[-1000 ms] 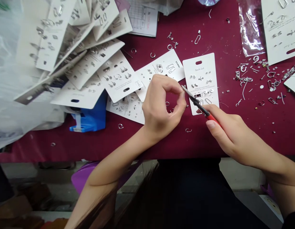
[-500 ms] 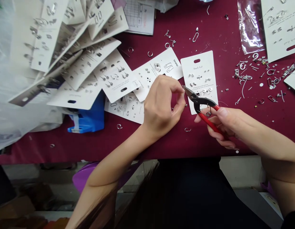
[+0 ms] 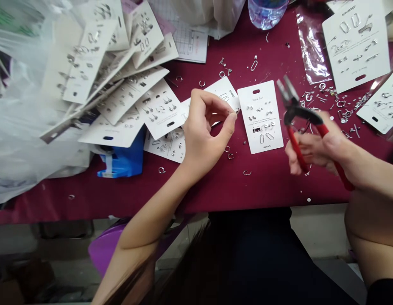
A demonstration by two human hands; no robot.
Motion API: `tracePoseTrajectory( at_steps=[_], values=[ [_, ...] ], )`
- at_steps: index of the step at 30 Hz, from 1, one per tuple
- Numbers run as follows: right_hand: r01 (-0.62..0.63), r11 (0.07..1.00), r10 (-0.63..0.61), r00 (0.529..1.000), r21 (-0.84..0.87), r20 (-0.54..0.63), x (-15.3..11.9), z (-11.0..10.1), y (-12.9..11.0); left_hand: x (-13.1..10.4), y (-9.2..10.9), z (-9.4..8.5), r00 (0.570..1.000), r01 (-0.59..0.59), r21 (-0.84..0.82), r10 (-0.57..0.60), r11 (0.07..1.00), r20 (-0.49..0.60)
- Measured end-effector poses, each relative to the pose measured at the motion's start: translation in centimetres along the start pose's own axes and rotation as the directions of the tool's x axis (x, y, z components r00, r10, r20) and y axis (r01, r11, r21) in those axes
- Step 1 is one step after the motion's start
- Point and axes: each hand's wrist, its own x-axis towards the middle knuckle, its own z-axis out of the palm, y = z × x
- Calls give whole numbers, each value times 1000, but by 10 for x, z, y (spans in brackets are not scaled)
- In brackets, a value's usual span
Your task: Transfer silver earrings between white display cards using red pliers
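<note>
My right hand (image 3: 323, 146) is wrapped round red-handled pliers (image 3: 294, 106), whose jaws are parted and blurred, with nothing visible between them. Over the cards, my left hand (image 3: 207, 131) has thumb and index finger brought together; a tiny shiny bit shows at the fingertips, too small to name. Between the two hands lies a white earring card (image 3: 260, 116) with several earrings mounted in it. Partly under my left hand are another earring card (image 3: 226, 87) and a card of small earrings (image 3: 164, 144).
A pile of earring cards (image 3: 120, 91) spreads at the left beside a plastic bag (image 3: 34, 140) and a blue tape dispenser (image 3: 128, 159). Loose metal pieces (image 3: 341, 103) litter the right side. More cards (image 3: 358, 46) and a clear bottle (image 3: 268, 12) are further back.
My right hand has drawn the pliers right, away from my left hand, and the jaws have opened. My left thumb and index finger have shifted slightly left and stay together. The view has shifted too.
</note>
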Motion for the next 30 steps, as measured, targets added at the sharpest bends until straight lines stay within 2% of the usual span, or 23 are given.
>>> tracePoseTrajectory(
  at_steps=[2, 3, 5, 7, 9, 10, 15, 19, 21, 25, 27, 30],
  values=[
    [-63, 993, 69, 996, 100, -60, 2, -11, 0, 1, -1, 0, 1000, 12, -29, -11, 1000, 15],
    [-96, 992, 103, 991, 86, -80, 4, -18, -2, 2, -1, 0, 1000, 12, -45, -11, 999, 12],
    [-166, 983, 152, 976, -83, -154, 12, -28, -9, 3, -1, 0, 1000, 5, -75, -6, 997, -14],
    [-232, 914, 142, 951, -333, -274, 25, -34, -16, 5, 1, 0, 999, -6, -104, 2, 995, -42],
    [-283, 777, 53, 919, -563, -390, 43, -35, -18, 7, 3, -2, 998, -12, -135, 4, 991, -60],
    [-315, 721, 23, 901, -617, -433, 52, -34, -17, 7, 4, -2, 998, -10, -154, 0, 988, -66],
    [-215, 628, -158, 906, -748, -393, 90, -25, 8, 9, 6, -4, 999, 0, -239, -13, 971, -52],
    [-136, 633, -237, 903, -762, -358, 96, -17, 18, 8, 6, -3, 999, 40, -277, -41, 960, 0],
    [-118, 671, -251, 893, -732, -374, 92, -12, 17, 8, 8, -2, 999, 42, -291, -42, 956, 6],
    [-85, 840, -132, 926, -537, -353, 84, 0, 12, 7, 15, -1, 998, 66, -290, -59, 955, 33],
    [-87, 884, -84, 937, -460, -338, 83, 5, 11, 6, 16, -1, 996, 73, -282, -58, 957, 62],
    [-87, 920, -66, 928, -383, -368, 85, 7, 10, 5, 13, 0, 995, 62, -284, -35, 957, 98]
  ],
)
